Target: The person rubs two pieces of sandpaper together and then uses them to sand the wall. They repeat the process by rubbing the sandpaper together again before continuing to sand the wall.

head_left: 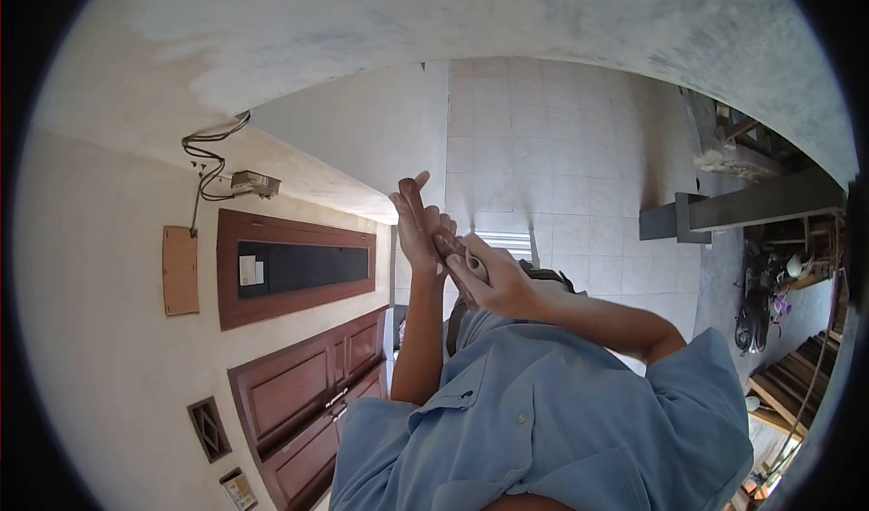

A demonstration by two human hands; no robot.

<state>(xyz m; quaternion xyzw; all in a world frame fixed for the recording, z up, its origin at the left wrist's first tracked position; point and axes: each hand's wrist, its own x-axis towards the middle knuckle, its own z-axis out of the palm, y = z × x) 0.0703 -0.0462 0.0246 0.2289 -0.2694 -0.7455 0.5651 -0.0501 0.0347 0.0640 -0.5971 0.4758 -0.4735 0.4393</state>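
My left hand (419,238) is raised in front of my chest, wrapped round a reddish-brown, narrow piece (412,198) that points up and to the left. Beside it, my right hand (496,280) is closed on a darker brown, worn-looking piece (445,243) that meets my left palm. A small pale rolled or ring-shaped thing (475,266) shows at the fingers of my right hand. Whether the brown parts are one object or two is unclear, since my fingers cover the place where they meet.
A pale wall with a red-brown framed window (297,269), a red-brown door (312,384) and loose cables (213,162) stands on the left. Light floor tiles (579,149) lie beyond my hands. To the right are a dark beam (769,205) and cluttered items (756,307).
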